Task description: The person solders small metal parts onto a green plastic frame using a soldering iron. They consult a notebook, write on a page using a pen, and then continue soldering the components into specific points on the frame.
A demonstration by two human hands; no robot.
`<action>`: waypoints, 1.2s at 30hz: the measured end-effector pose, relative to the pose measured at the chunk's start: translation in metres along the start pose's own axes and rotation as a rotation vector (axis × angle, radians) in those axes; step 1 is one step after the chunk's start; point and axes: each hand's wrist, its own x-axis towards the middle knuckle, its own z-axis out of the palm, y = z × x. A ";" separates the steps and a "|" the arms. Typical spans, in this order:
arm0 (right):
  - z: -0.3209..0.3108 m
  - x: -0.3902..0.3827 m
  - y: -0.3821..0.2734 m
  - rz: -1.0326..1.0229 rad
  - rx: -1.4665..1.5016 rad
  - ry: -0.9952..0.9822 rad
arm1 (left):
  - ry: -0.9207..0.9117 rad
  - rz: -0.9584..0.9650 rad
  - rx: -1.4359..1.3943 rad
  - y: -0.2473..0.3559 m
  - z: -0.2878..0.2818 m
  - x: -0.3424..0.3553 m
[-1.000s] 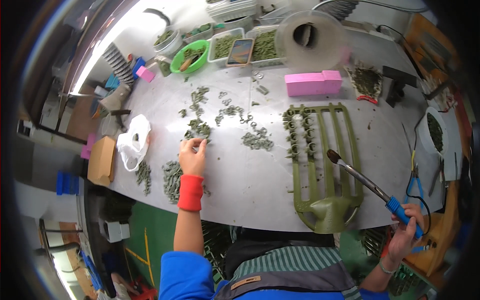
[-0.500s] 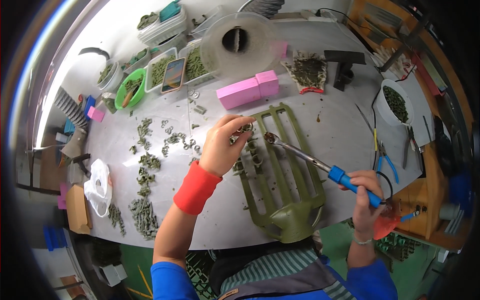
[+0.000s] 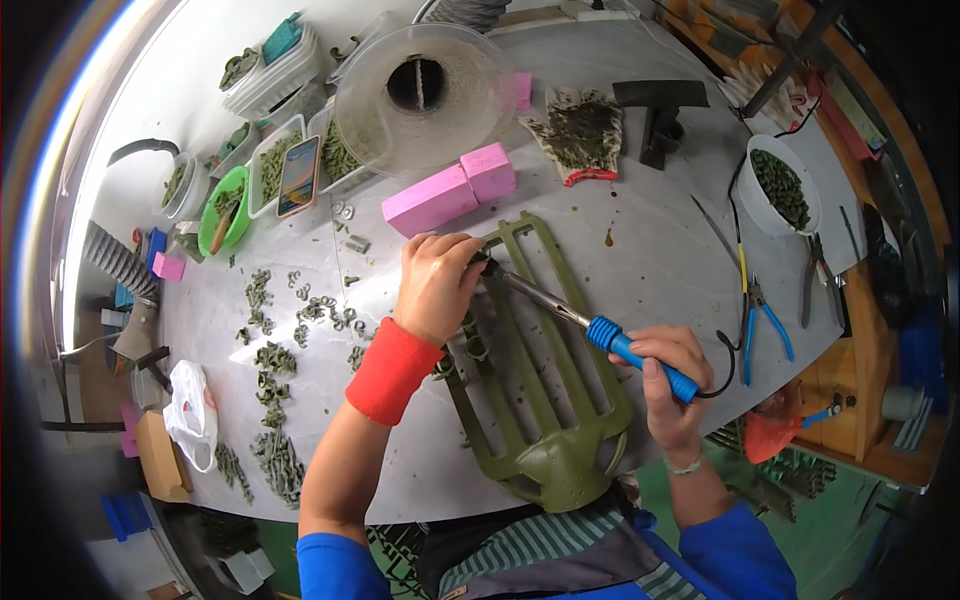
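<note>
Blue-handled iron, gripped firmly in R hand, now brought to fingertips of L hand at upper-L end of green rack, ctr frame; held apart moment ago. Close work there apparently begun. L grip's contents hidden, can't tell.
</note>
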 end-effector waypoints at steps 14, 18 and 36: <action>-0.024 -0.007 -0.021 0.085 -0.122 0.033 | 0.024 0.065 0.031 -0.003 0.004 0.003; -0.029 -0.012 -0.027 0.082 -0.005 0.057 | 0.135 0.039 0.058 -0.017 -0.007 -0.013; -0.039 -0.028 -0.050 0.128 -0.050 0.095 | 0.380 -1.224 0.272 -0.247 -0.148 -0.176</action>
